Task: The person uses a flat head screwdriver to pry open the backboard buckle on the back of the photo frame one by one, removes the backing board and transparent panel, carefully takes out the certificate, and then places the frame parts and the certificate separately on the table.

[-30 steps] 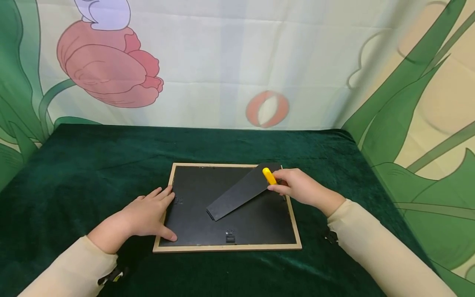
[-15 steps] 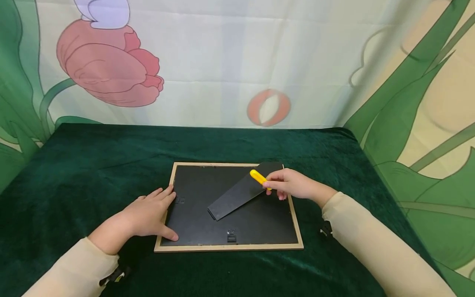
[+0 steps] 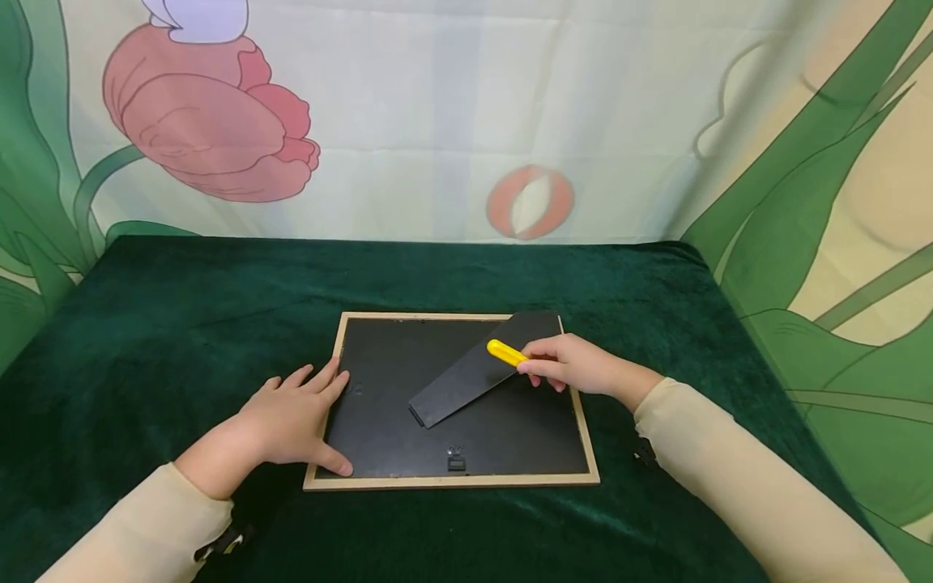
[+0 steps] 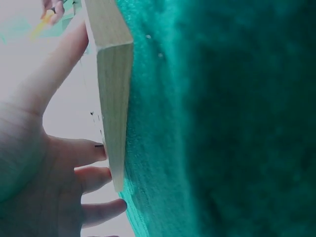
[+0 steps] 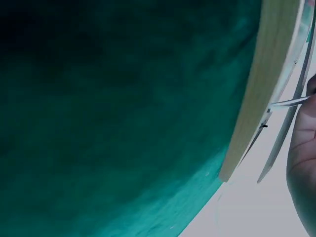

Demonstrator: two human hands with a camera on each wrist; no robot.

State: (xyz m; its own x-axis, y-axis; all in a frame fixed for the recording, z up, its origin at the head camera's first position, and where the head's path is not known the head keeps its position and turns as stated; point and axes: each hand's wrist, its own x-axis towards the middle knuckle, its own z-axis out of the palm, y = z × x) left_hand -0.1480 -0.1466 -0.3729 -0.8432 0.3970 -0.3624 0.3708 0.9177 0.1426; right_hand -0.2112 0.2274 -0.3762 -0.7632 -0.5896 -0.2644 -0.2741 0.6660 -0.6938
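Note:
A picture frame (image 3: 379, 364) with a pale wooden rim lies face down, its black backing board and folded easel stand (image 3: 466, 372) upward. My left hand (image 3: 295, 417) rests on the frame's left side, fingers spread, thumb near the lower left corner; the left wrist view shows this hand (image 4: 39, 163) beside the wooden edge. My right hand (image 3: 576, 364) pinches a tool by its yellow handle (image 3: 504, 353), above the stand near the right rim. In the right wrist view the tool's thin metal shaft (image 5: 291, 102) reaches to the inner edge of the rim (image 5: 261, 84).
Dark green velvet cloth (image 3: 219, 324) covers the table around the frame. A metal hanger (image 3: 456, 461) sits on the board near the lower rim. A curtain (image 3: 408, 121) printed with flowers and leaves stands behind and at the sides.
The yellow handle has tipped from steep to nearly flat, its end swinging left, as my right hand turned. My left hand stays on the frame's left side.

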